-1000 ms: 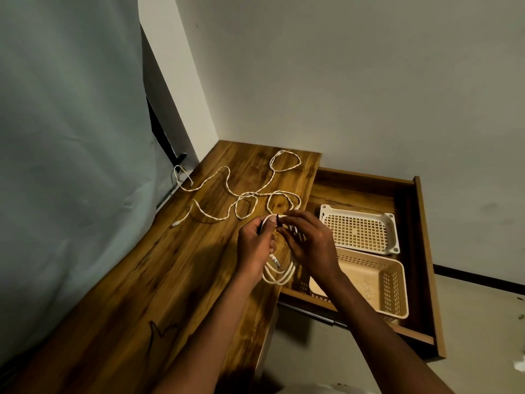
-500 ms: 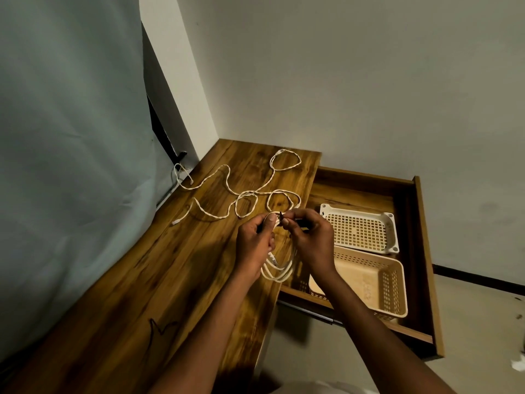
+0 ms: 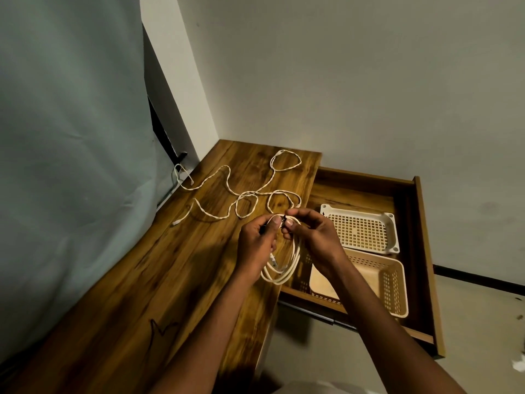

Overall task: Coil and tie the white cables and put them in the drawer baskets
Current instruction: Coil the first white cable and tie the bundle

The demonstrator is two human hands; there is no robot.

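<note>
- Your left hand (image 3: 257,243) is closed on the top of a coiled white cable (image 3: 282,268). The thumb presses on it.
- Your right hand (image 3: 312,237) pinches the same spot from the right side. The thumb and first finger squeeze together on a small dark tie (image 3: 284,220) at the top of the coil.
- The two hands almost touch at the thumbs.
- The coiled white cable hangs down from your fingers in a few long loops. It hangs over the right edge of the wooden desk (image 3: 170,280), just beside the open drawer (image 3: 420,251).
- One plug end of the coil shows near your left palm.
- A second white cable (image 3: 244,191) lies loose on the far part of the desk. It makes curly loops and is not coiled up. One end of it reaches the far left edge, by the pale curtain (image 3: 71,166).
- Two baskets sit in the drawer, right of your hands. The white basket (image 3: 392,231) is farther away. The tan basket (image 3: 395,285) is nearer, and it touches the white one.
- I see nothing in the parts of the baskets that show. Your right arm hides part of the tan one.
</note>
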